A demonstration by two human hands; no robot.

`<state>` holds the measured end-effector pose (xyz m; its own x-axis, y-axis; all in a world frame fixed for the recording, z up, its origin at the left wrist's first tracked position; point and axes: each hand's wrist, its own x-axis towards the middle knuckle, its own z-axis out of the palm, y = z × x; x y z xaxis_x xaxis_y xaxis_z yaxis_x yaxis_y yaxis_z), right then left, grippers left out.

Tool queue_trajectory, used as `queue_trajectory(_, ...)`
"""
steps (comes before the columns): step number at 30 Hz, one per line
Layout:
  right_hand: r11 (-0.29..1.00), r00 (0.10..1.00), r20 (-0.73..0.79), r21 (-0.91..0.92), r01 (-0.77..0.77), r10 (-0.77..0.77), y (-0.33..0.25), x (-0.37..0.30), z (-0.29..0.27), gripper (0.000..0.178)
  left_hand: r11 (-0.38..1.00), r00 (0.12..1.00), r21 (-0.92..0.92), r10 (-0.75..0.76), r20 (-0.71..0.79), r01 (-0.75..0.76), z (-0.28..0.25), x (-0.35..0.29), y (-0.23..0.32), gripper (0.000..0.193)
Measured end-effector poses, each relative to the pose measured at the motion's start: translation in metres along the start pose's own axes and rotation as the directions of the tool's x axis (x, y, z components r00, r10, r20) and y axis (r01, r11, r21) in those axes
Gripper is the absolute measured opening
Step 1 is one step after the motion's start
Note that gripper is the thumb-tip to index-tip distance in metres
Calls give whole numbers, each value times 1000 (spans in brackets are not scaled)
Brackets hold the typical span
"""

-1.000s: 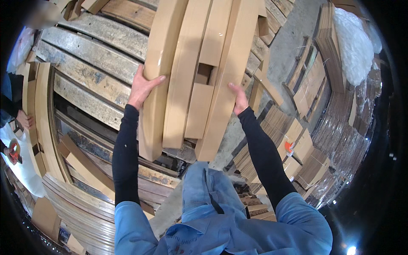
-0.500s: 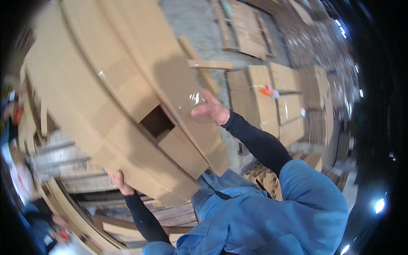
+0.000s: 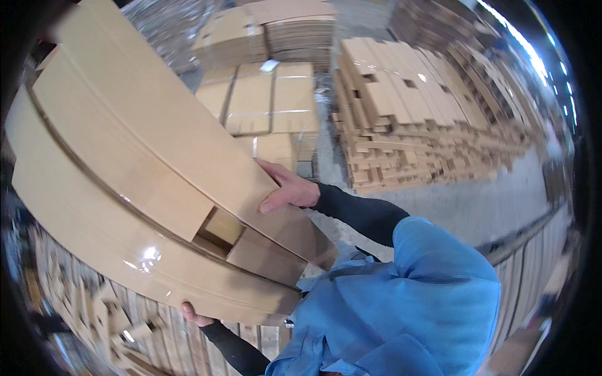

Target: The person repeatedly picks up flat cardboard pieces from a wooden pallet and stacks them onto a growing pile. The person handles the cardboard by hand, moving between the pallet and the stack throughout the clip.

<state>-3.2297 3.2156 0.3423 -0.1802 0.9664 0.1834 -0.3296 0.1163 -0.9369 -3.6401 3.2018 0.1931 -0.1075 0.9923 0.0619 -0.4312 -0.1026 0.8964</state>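
Observation:
Between my hands is a long brown cardboard box [image 3: 150, 169], its near end against my front. Slits run along its length, and a square gap near that end opens onto the inside. Clear tape shines on its surface. My right hand [image 3: 288, 192] grips the right edge, thumb on top and other fingers mostly out of sight. At the lower left edge my left hand [image 3: 197, 315] is closed on the board; only the thumb and part of the hand show, the rest being hidden underneath.
Strapped bundles of flat cardboard [image 3: 251, 100] stand beyond the box. A wide, uneven stack of slotted cardboard [image 3: 414, 119] is at the right on the grey floor [image 3: 464, 200]. Cardboard scraps [image 3: 119, 319] lie on wooden slats at the lower left.
My body has turned to the right, carrying the box along. The slotted stack has come into view. Both hands keep their hold on the box edges.

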Motion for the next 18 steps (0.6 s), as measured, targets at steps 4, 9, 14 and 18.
queue_trajectory(4,993,967,-252,88,74,-49,-77,-106,-91,94,992,957,37,-124,263,118,154,9,-15,88)
queue_trajectory(9,993,825,-556,4,121,-99,-141,-182,-156,83,959,837,129,-283,468,252,312,52,-64,81)
queue_trajectory(14,980,589,-792,-61,188,-162,-167,-228,-239,73,882,581,299,-466,667,364,481,118,-145,77)
queue_trajectory(18,941,437,-876,-51,335,-203,-195,-270,-347,63,857,332,399,-499,801,324,688,108,-202,74)
